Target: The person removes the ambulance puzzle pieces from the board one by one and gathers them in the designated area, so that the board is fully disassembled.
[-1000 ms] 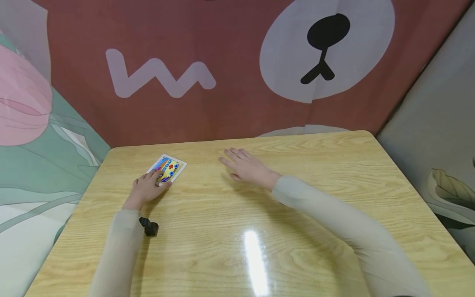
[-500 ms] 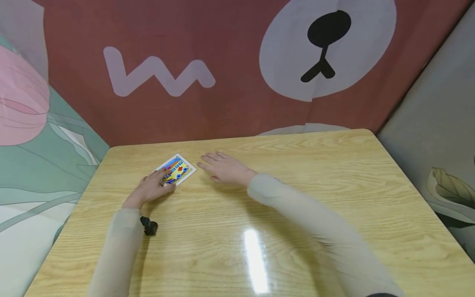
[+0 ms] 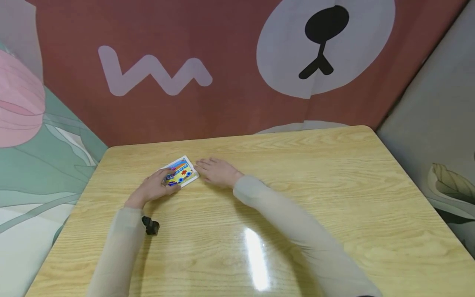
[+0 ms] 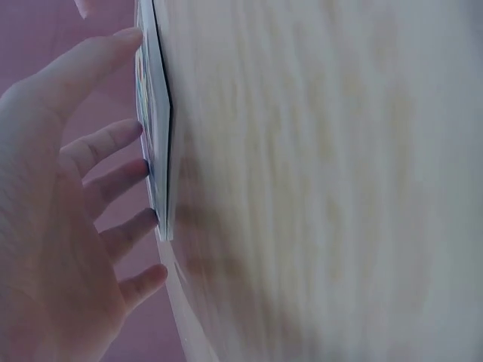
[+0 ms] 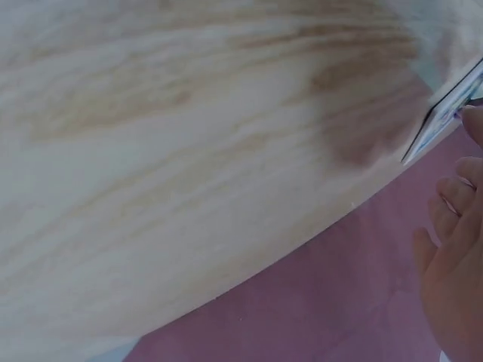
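A small rectangular picture board [image 3: 184, 172] with a white border lies flat at the back left of the table. Its print shows a yellow ambulance with a red cross and blue wheels. My left hand [image 3: 153, 187] rests over its left part, fingers spread and lightly bent. In the left wrist view, the fingertips of that hand [image 4: 68, 211] touch the face of the board [image 4: 160, 136], whose pale layered edge shows. My right hand [image 3: 218, 172] lies palm down, fingers straight, with its fingertips right at the board's right corner.
The wood-grain table [image 3: 315, 185] has its back edge close to a red-brown cloth [image 3: 237, 111] with a bear print. A black wrist camera [image 3: 151, 226] sits beside the left sleeve. A floral cloth [image 3: 22, 177] hangs at the left.
The board has slid right under my left hand, which has shifted slightly right with it. My right hand has moved left across the table to the board's edge.
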A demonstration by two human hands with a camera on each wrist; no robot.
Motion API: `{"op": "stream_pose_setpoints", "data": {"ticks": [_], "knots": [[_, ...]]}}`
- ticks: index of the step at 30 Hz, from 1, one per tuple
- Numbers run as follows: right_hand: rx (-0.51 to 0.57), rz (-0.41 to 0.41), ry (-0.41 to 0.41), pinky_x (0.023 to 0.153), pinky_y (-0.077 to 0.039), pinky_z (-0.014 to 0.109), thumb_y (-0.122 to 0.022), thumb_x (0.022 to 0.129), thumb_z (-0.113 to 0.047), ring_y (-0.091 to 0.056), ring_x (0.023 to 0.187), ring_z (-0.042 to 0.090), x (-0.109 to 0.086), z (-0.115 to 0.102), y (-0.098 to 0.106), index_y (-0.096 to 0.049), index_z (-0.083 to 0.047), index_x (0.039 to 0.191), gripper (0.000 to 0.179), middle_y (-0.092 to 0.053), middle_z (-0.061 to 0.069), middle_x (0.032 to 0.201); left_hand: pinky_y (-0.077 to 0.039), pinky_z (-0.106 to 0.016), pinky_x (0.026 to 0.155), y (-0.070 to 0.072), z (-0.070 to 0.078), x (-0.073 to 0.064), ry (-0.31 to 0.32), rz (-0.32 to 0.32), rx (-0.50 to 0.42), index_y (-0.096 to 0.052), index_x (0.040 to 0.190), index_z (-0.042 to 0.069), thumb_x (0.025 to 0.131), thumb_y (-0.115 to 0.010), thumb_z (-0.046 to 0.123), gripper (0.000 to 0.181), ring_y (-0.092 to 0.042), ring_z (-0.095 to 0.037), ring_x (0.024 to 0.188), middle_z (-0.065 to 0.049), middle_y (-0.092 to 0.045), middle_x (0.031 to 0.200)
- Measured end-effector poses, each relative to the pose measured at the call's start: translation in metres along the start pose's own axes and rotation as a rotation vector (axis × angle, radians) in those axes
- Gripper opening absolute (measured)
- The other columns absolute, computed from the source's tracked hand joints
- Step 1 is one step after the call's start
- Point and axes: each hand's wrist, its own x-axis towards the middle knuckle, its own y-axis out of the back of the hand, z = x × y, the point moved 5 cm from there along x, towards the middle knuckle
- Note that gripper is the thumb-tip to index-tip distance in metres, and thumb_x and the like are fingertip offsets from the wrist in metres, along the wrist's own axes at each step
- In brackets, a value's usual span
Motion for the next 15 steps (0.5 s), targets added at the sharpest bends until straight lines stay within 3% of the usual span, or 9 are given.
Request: {"op": "stream_pose_setpoints", "data": {"ticks": [11,15], "knots": [[-0.031,-0.056,0.02,0.122,-0.02,0.037,-0.025,0.106,-0.034,-0.018,0.149,0.016,0.009,-0.012,-0.009,-0.019,-0.024,0.154,0.049,-0.017,-0.001,0.161,-0.034,-0.062,0.105,-0.003,0.012,0.002,-0.05,-0.024,-0.073,-0.044,0.141,0.004,0.087,-0.065,0.042,0.069,-0.038,-0.047,0.133,-0.025,-0.037,0.147],[-0.045,-0.101,0.021,0.122,-0.02,0.036,-0.026,0.105,-0.037,-0.017,0.149,0.015,0.01,-0.014,-0.013,-0.017,-0.029,0.154,0.05,-0.016,-0.003,0.162,-0.034,-0.062,0.106,-0.005,0.016,0.003,-0.063,-0.031,-0.056,-0.042,0.142,0.005,0.088,-0.064,0.041,0.069,-0.037,-0.047,0.134,-0.024,-0.036,0.148]]}}
